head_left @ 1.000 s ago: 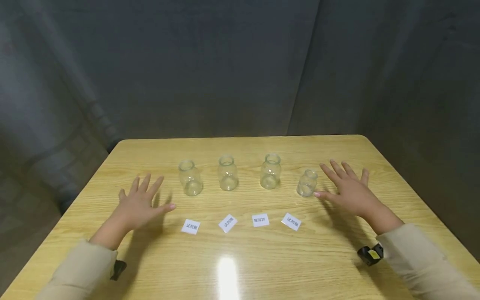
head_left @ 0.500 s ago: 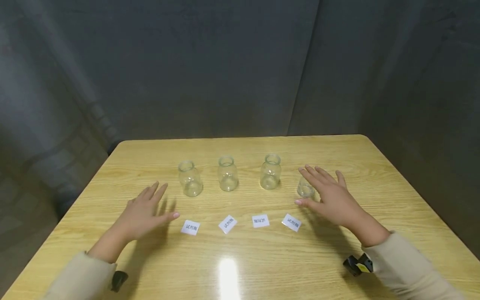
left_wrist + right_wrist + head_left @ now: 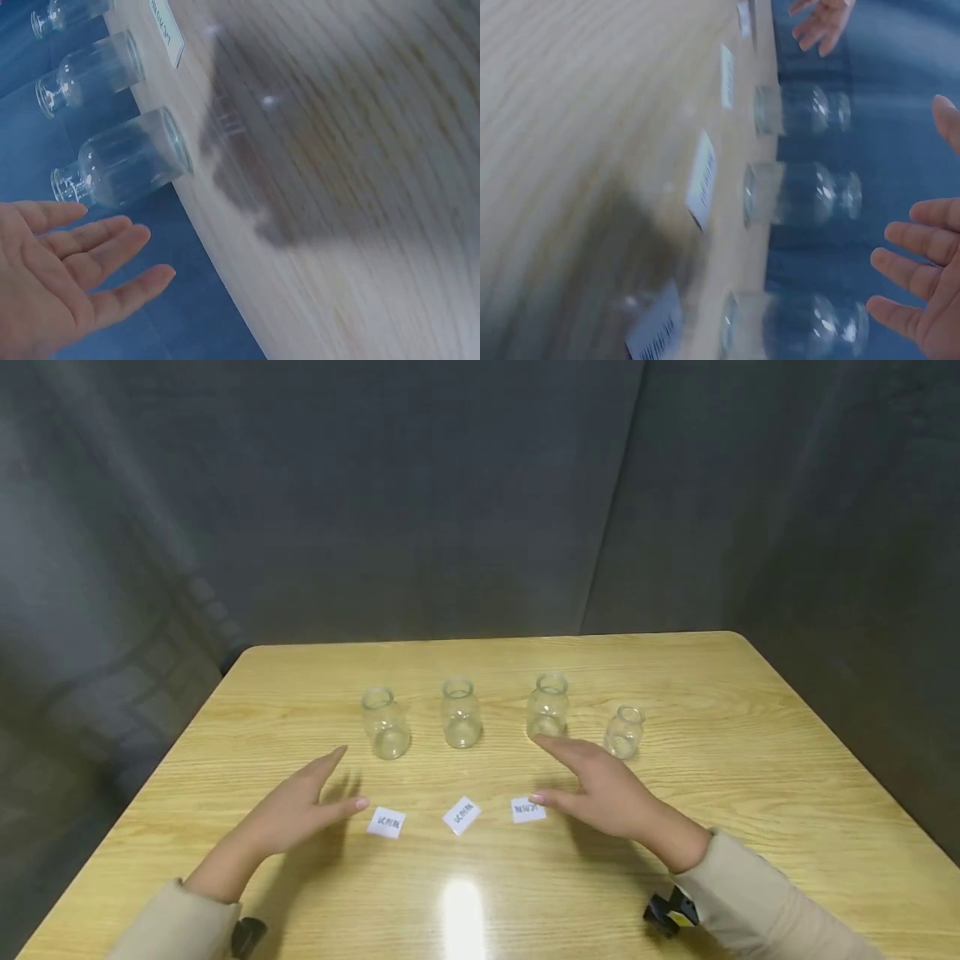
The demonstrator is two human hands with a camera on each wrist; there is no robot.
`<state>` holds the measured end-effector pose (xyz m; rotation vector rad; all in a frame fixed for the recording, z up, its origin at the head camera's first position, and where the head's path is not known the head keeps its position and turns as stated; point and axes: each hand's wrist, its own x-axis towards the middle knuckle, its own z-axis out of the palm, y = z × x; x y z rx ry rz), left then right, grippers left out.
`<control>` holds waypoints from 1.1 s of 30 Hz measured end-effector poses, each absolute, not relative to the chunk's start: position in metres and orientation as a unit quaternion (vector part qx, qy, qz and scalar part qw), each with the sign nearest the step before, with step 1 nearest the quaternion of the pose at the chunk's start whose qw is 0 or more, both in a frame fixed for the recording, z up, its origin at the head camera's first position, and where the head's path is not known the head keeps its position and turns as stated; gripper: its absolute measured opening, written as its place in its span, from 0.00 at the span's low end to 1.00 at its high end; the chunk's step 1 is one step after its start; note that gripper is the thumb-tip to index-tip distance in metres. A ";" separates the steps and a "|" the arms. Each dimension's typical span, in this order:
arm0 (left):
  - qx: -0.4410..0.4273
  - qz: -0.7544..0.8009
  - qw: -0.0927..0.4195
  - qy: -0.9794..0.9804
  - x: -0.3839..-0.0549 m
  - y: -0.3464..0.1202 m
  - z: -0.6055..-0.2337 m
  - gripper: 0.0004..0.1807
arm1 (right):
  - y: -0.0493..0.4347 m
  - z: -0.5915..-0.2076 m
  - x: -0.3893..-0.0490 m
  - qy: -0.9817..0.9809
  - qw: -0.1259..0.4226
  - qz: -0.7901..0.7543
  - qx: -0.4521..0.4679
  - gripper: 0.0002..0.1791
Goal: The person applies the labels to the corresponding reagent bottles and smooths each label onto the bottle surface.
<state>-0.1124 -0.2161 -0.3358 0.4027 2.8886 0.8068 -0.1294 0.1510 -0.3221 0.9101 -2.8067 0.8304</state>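
My left hand (image 3: 288, 814) hovers over the left part of the table, fingers straight, thumb apart, left of a white paper label (image 3: 386, 822) with handwriting. My right hand (image 3: 611, 793) is held above the table with extended fingers, its thumb overlapping another label (image 3: 523, 812) in the head view. Beyond the hands stand three larger clear glass jars, the left jar (image 3: 386, 727), middle jar (image 3: 461, 717) and right jar (image 3: 547, 706), plus a smaller jar (image 3: 624, 732). Between the hands lies a tilted label (image 3: 462, 815). The rightmost label is hidden by my right hand in the head view.
The wooden table (image 3: 465, 660) has rounded far corners, with a dark grey curtain (image 3: 420, 502) behind it. A bright light reflection (image 3: 462, 914) shows near the front. Each wrist carries a small black device, such as the right one (image 3: 670, 912).
My right hand has swept left from beside the small jar, past it, to over the right-hand labels. My left hand's fingers have come closer together. The jars and visible labels stay in place.
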 end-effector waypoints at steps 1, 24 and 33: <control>0.133 0.269 0.060 0.952 -0.112 -0.216 -0.336 0.46 | 0.147 -0.324 -0.130 -0.914 0.029 0.273 0.298 0.39; 0.211 0.308 0.112 0.921 -0.129 -0.205 -0.349 0.38 | 0.087 -0.354 -0.143 -0.844 -0.140 0.414 0.312 0.32; 0.238 0.285 0.113 0.922 -0.138 -0.204 -0.359 0.29 | 0.057 -0.359 -0.149 -0.841 -0.160 0.392 0.337 0.29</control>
